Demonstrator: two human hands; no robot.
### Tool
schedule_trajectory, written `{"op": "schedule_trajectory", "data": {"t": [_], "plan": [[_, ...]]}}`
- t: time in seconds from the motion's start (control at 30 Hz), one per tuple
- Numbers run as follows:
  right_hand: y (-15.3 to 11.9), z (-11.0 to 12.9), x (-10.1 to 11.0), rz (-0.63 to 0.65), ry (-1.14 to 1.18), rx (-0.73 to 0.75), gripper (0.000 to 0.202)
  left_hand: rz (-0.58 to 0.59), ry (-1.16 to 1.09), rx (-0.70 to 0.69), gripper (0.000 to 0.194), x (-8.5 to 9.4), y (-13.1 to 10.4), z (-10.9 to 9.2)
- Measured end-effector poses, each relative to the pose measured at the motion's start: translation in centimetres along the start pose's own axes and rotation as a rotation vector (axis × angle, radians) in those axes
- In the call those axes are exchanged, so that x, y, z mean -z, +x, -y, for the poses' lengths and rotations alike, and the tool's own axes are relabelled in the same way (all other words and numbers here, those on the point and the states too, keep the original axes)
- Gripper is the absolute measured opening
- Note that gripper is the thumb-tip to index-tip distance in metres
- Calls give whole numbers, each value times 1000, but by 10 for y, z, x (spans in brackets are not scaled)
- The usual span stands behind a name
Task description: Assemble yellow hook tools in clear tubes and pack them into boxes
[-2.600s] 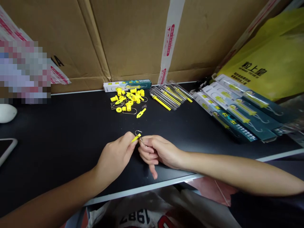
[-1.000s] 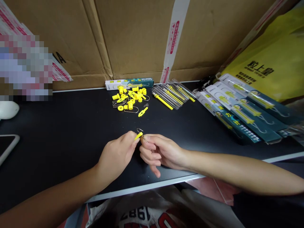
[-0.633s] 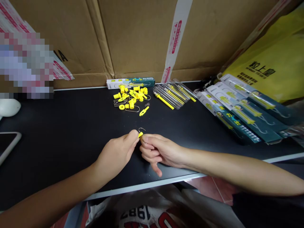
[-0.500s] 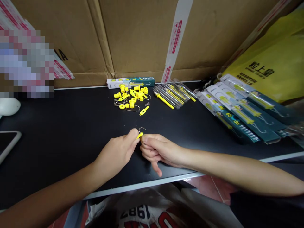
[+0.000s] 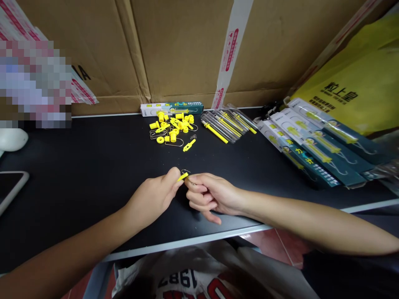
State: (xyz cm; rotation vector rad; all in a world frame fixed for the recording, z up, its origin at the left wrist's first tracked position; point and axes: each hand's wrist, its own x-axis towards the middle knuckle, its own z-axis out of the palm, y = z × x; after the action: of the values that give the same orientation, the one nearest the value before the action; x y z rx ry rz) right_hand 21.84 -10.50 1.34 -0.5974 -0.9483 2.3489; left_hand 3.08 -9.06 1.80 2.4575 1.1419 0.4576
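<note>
Near the front of the black table, my left hand [image 5: 158, 194] pinches a small yellow plastic piece [image 5: 183, 177]. My right hand [image 5: 212, 194] is closed on a thin metal hook [image 5: 186, 170], whose curved end shows just above the yellow piece. The fingertips of both hands almost meet there. Behind them lie a loose yellow clip part [image 5: 189, 145] and a small spring [image 5: 193, 136]. Farther back is a pile of yellow caps and rings [image 5: 173, 133] with wire hooks among them.
Clear tubes with yellow rods [image 5: 229, 124] lie right of the pile. Packaged boxes [image 5: 324, 145] and a yellow bag [image 5: 358, 74] are at the right. One box [image 5: 171, 109] lies against the cardboard [image 5: 187, 50]. A phone [image 5: 12, 189] is at the left edge.
The hook has tilted lower between my hands. My right hand has turned slightly, and its lower fingers have shifted right and up. The yellow piece has moved slightly left.
</note>
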Motion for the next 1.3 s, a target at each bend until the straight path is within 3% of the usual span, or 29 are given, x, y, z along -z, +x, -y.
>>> {"op": "schedule_trajectory", "data": {"t": [0.1, 0.23, 0.4, 0.53, 0.87, 1.13, 1.3], "plan": [[-2, 2, 0, -13, -80, 40, 34, -28, -273, 98, 16, 1, 0, -3], [-5, 2, -1, -167, -412, 146, 33, -54, -588, 218, 8, 2, 3, -9], [-10, 2, -2, -208, -925, 238, 34, -113, -657, 236, 7, -2, 3, -14], [-11, 5, -5, -242, -1184, 263, 31, -152, -645, 237, 4, -3, 0, -15], [-10, 3, -10, -302, -1529, 247, 22, -95, -619, 225, 6, -6, 0, -16], [-4, -4, -8, -389, -1663, 481, 24, -211, -706, 242, 11, -9, 3, -15], [-4, -5, -9, -375, -1623, 578, 17, -139, -937, 308, 11, -8, 2, -15]]}}
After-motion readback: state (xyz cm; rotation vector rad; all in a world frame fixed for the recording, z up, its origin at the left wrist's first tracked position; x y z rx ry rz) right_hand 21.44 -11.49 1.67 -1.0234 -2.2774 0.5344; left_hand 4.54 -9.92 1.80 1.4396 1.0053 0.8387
